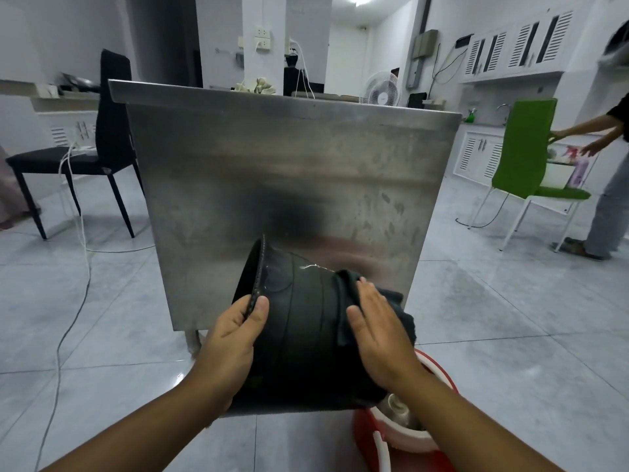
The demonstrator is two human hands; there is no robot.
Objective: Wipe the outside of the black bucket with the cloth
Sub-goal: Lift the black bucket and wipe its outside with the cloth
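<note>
The black bucket (299,328) lies tipped on its side at the near edge of the steel tabletop (272,172), its mouth turned to the left and its base toward the right. The left hand (231,342) pinches the bucket's rim, thumb on the outer wall and the other fingers (240,303) curled over the lip to the inside. The right hand (377,332) lies flat and spread, closed on nothing; its palm presses the dark cloth (391,308) against the bucket's wall near the base end.

The bucket looks like stiff, thin plastic, probably light, with smooth ribbed sides that carry a faint sheen near the rim; whether that sheen is wetness cannot be told from here. A round, light body on smooth steel will tend to roll or slide under a sideways wipe, so the rim grip is the sensible anchor: the lip is the stiffest part and gives the fingers an edge to hook. The cloth is soft and bunched, and it conforms to the curve under a flat palm. Pressure should stay moderate, since the wall may flex.

A red bucket (435,447) sits on the floor just below and to the right of the black bucket.
</note>
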